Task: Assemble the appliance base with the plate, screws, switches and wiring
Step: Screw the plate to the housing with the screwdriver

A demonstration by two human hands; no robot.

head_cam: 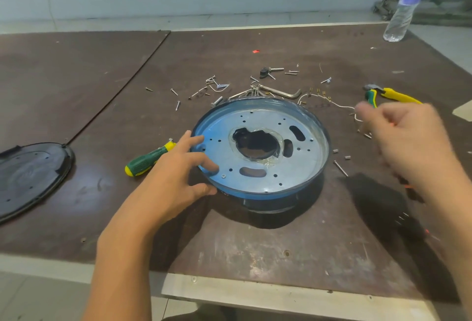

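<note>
Evidently to steady it, the left hand rests spread fingers on the plate inside the base, thumb against its rim. To their right, the blurred right hand curls above the wires; whether it grips anything is unclear.
</note>
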